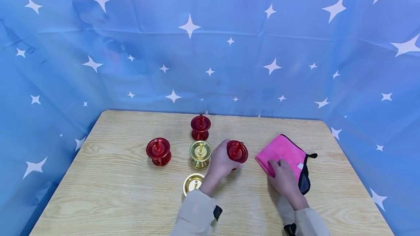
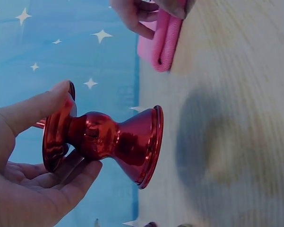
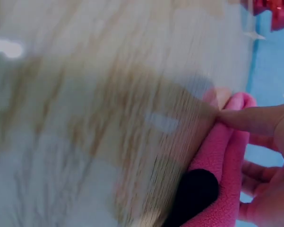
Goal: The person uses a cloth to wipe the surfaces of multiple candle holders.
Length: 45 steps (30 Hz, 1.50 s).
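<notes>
My left hand [image 1: 221,162] grips a shiny red candle holder [image 1: 237,151] by its dished top, near the middle of the table. In the left wrist view the thumb lies on the rim of this candle holder [image 2: 101,137] and the fingers curl underneath. Its flared base shows apart from the tabletop, over a shadow. To the right, my right hand [image 1: 284,179] pinches the near left edge of a folded pink cloth [image 1: 283,148] lying on the table. In the right wrist view, the thumb presses on the fold of the cloth [image 3: 231,158].
Left of my left hand stand a red candle holder [image 1: 158,151], another red one [image 1: 200,127] farther back, and a gold one [image 1: 200,154]. A second gold candle holder [image 1: 193,184] is partly covered by my left forearm. A blue star-patterned curtain [image 1: 210,54] hangs behind the wooden table [image 1: 108,177].
</notes>
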Motion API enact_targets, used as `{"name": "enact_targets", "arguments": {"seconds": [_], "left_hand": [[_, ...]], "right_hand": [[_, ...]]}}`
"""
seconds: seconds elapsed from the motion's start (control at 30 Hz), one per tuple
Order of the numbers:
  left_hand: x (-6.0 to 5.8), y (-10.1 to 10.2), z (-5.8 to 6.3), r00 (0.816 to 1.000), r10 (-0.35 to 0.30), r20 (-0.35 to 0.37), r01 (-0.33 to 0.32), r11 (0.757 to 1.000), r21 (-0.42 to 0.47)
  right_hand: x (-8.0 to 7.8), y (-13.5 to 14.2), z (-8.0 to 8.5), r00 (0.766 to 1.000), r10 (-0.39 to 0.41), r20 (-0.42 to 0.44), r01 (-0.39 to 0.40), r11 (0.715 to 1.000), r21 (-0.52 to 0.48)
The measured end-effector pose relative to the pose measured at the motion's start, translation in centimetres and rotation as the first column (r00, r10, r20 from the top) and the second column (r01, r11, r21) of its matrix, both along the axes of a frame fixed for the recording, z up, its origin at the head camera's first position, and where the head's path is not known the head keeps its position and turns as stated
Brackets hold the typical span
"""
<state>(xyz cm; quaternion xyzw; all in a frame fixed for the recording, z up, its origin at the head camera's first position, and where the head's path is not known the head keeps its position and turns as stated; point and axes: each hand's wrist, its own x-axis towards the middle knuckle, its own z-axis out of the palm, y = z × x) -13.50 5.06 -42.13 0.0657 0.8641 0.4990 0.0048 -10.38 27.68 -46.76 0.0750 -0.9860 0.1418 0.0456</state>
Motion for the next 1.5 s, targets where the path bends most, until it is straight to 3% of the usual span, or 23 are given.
{"name": "enact_targets", "arguments": {"seconds": [0.2, 0.43, 0.6, 0.87, 1.03, 1.2, 1.5], "left_hand": [[0.1, -0.2, 0.7, 1.000, -0.025, -0.008, 0.026, 1.000, 0.009], [0.3, -0.4, 1.3, 0.999, -0.045, 0.016, 0.045, 0.999, -0.002], [0.4, -0.5, 1.6, 0.997, -0.060, 0.048, 0.061, 0.998, -0.027], [0.5, -0.4, 1.6, 0.994, -0.101, 0.045, 0.101, 0.995, -0.001], [0.7, -0.2, 1.9, 0.989, -0.150, 0.012, 0.150, 0.988, 0.023], [1.0, 0.1, 2.4, 0.985, -0.172, 0.013, 0.172, 0.985, -0.006], [1.4, 0.0, 3.6, 0.985, -0.168, 0.038, 0.168, 0.986, 0.010]], "right_hand": [[-0.4, 0.2, 0.0, 0.999, 0.027, -0.019, -0.027, 0.999, -0.017], [-0.6, 0.9, 1.4, 0.993, 0.038, 0.112, -0.020, 0.988, -0.155], [-0.6, 1.4, 3.3, 0.986, 0.051, 0.158, -0.010, 0.967, -0.254], [-0.5, 0.6, 7.4, 0.992, 0.084, 0.091, -0.051, 0.947, -0.318], [0.1, -0.9, 9.1, 0.991, 0.120, 0.054, -0.086, 0.900, -0.428], [0.7, -2.4, 10.2, 0.988, 0.156, -0.002, -0.137, 0.861, -0.490], [1.0, -4.3, 11.1, 0.975, 0.194, -0.104, -0.220, 0.823, -0.525]]}}
